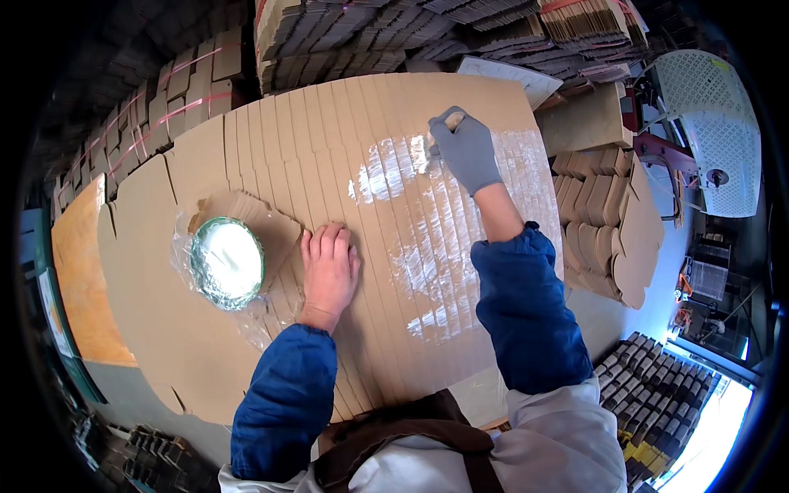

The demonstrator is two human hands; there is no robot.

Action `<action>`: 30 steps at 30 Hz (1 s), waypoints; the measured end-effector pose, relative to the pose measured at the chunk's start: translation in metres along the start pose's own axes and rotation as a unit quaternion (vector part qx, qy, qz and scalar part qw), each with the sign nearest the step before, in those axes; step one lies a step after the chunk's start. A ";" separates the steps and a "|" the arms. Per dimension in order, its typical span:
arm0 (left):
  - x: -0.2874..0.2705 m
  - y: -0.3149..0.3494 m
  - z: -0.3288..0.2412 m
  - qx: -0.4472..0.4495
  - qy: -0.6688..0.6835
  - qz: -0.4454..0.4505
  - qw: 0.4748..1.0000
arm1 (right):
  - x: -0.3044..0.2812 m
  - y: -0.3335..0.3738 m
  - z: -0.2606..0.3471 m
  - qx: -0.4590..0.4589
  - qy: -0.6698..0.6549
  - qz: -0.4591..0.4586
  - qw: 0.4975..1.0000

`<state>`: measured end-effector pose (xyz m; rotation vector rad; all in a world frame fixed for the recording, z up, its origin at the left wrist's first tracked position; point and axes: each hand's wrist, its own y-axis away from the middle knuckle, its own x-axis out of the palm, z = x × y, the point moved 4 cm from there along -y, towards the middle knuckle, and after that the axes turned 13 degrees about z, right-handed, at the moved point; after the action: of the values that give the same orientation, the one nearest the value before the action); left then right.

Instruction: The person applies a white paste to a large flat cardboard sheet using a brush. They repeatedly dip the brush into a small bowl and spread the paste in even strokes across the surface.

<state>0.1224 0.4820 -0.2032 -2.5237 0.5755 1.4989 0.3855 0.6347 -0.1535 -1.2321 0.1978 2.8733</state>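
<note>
Overlapping brown cardboard sheets (374, 287) lie fanned out in narrow steps before me. My right hand (468, 154), in a grey glove, is closed around what looks like a brush (454, 121), its bristle end against the cardboard and mostly hidden. White wet paste (385, 171) streaks the sheets' stepped edges to the left of and below that hand. My bare left hand (330, 267) lies on the sheets with fingers stretched out, holding nothing. Left of it, a round green-rimmed tub (195, 256) of white paste sits on a torn cardboard piece (281, 238), with clear plastic film around it.
Strapped cardboard stacks (193, 86) stand at the far left, and more piles (345, 45) rise along the back. Cut cardboard pieces (604, 214) are stacked to the right. A perforated white machine cover (711, 123) stands at the far right; dark stacked pieces (657, 386) lie lower right.
</note>
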 end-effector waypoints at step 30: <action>-0.001 0.001 0.002 -0.014 -0.006 0.005 1.000 | -0.005 0.069 0.004 -0.115 0.092 0.012 0.989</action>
<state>0.1193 0.4819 -0.2032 -2.5333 0.5710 1.5358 0.3823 0.5671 -0.1391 -1.5426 -0.1235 2.8663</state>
